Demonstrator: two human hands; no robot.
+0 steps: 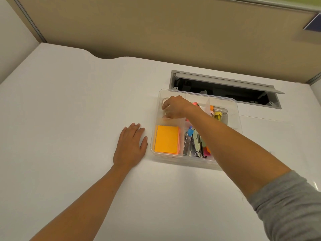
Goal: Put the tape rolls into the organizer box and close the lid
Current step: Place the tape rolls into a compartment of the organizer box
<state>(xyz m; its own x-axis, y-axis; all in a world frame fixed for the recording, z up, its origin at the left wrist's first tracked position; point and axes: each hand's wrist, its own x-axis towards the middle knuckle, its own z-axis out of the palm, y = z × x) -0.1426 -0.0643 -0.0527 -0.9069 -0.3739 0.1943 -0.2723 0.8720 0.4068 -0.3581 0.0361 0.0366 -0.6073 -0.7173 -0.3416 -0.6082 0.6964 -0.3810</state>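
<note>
A white desk [69, 119] filled most of the view, backed by a tan partition panel [156, 28], with a grey cable hatch [225, 89] standing open in the desktop behind the work. In front of that hatch sat the clear organizer box [238, 119], its top uncovered and its inside split by translucent dividers. The right hand [175, 106] reached across the box on a bare forearm with a grey sleeve [291, 206] pushed up, and dipped into the far-left compartment; its fingers curled downward around something there, but whether they gripped it could not be told. A tape roll [164, 100] showed only as a pale, clear curve at the back of that same compartment, just beyond the fingertips. The left hand [130, 146] lay flat on the desk just beside the box's left wall, palm down, fingers spread loosely and holding nothing. An orange sticky-note pad [165, 139] filled the near-left compartment, and staplers and clips [194, 145] crowded the compartment beside it.
</note>
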